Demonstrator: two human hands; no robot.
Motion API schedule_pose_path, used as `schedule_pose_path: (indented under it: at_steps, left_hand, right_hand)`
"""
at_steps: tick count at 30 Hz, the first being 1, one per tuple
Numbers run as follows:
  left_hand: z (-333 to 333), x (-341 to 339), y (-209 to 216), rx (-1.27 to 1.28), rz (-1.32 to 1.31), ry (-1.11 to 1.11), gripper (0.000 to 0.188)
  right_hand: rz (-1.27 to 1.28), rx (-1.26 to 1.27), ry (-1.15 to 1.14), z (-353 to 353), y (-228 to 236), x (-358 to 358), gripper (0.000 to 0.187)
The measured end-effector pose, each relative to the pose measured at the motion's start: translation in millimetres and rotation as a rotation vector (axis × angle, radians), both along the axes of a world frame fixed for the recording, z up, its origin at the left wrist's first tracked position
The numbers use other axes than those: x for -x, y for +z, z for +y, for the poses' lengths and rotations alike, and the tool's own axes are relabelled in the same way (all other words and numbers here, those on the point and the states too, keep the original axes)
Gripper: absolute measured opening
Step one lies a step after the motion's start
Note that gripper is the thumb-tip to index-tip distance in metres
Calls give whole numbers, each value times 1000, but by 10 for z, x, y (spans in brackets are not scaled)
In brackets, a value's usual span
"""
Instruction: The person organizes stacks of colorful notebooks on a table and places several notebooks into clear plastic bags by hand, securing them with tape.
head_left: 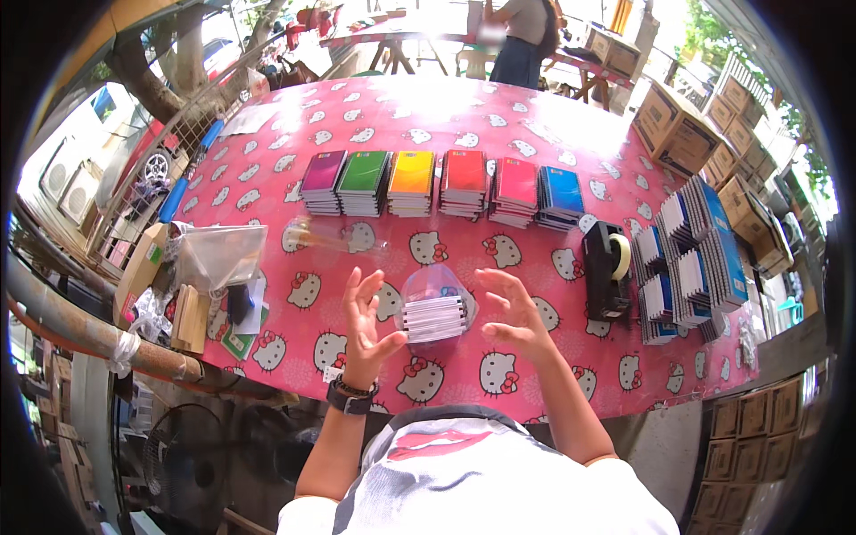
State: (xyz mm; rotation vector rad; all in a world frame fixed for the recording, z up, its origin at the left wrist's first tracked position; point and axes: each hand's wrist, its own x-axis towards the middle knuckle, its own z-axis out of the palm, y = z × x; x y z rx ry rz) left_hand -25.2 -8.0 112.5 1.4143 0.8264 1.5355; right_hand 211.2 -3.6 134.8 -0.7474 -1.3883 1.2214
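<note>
A small stack of notebooks [435,317] stands at the near middle of the table inside a clear plastic bag [435,283], whose top end points away from me. On its left my left hand [364,328] is raised with fingers spread, its thumb close to the bag. My right hand [517,314] is held up on the other side, fingers apart and nothing in them. Beyond lies a row of notebook piles: purple [323,183], green [363,183], yellow [411,183], red [464,183], pink [514,192] and blue [560,198].
A black tape dispenser [606,272] and several piles of blue notebooks [691,259] stand at the right. Clear plastic bags [218,254] and a wooden block [188,319] lie at the left edge. Cardboard boxes [675,129] sit at the far right; a person [526,36] stands behind the table.
</note>
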Motion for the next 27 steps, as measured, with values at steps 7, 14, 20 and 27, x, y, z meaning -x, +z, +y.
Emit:
schedule_pose_path:
  at_steps: [7,14,20,27]
  left_hand:
    - [-431,33,-339,-79,453,96,65]
    - [-355,114,-244,-229,816,14,68]
    - [-305,269,-154,-221,945,-107,74]
    - [-50,181,27,-166,1032,-321,75]
  right_hand:
    - [-539,-290,12,-163,-227,-62,50]
    - [-796,-409,187,15,-133,-3,54]
    - [-856,-347,372,110,-106,-74,65]
    - [-892,-336,487,229,-97,40,68]
